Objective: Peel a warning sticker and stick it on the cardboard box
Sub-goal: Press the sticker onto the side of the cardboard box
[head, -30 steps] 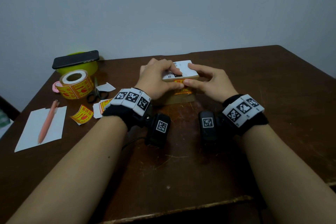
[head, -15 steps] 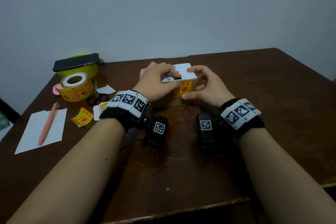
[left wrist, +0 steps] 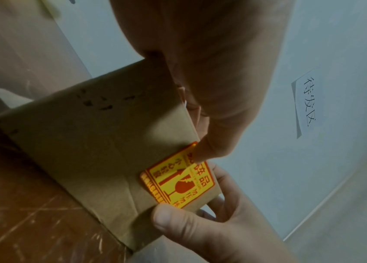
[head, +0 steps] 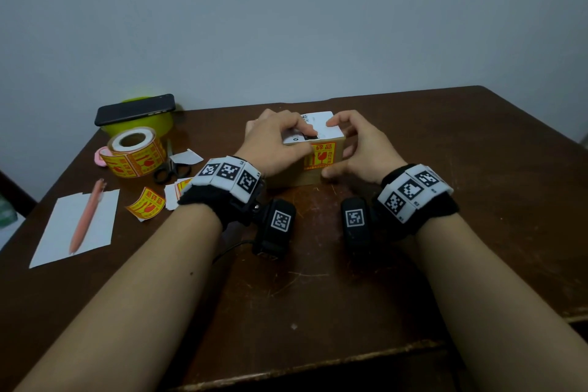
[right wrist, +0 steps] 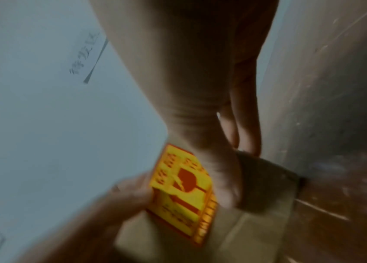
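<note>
A small cardboard box (head: pixel 288 177) with a white label (head: pixel 321 124) on top stands mid-table. A yellow and red warning sticker (head: pixel 322 156) lies on its front face. My left hand (head: pixel 296 145) grips the box from above, its fingers curled over the label. In the left wrist view its thumb (left wrist: pixel 202 151) presses the upper corner of the sticker (left wrist: pixel 178 179). My right hand (head: pixel 348 149) holds the box's right end, with its thumb (left wrist: pixel 173 218) at the lower front corner beside the sticker. The right wrist view is blurred and shows the sticker (right wrist: pixel 182 186) between both thumbs.
A sticker roll (head: pixel 133 153), scissors (head: pixel 173 169), a loose sticker (head: pixel 146 204) and white backing scraps (head: pixel 186 157) lie to the left. Further left lies a pink pen (head: pixel 86 216) on white paper (head: pixel 51 248). A phone (head: pixel 135 110) rests on a yellow-green bowl (head: pixel 140 129).
My right fingers have come off the sticker and moved to the box's right end, thumb sliding to the lower corner. The sticker now shows flat on the front face. Left hand stays on top.
</note>
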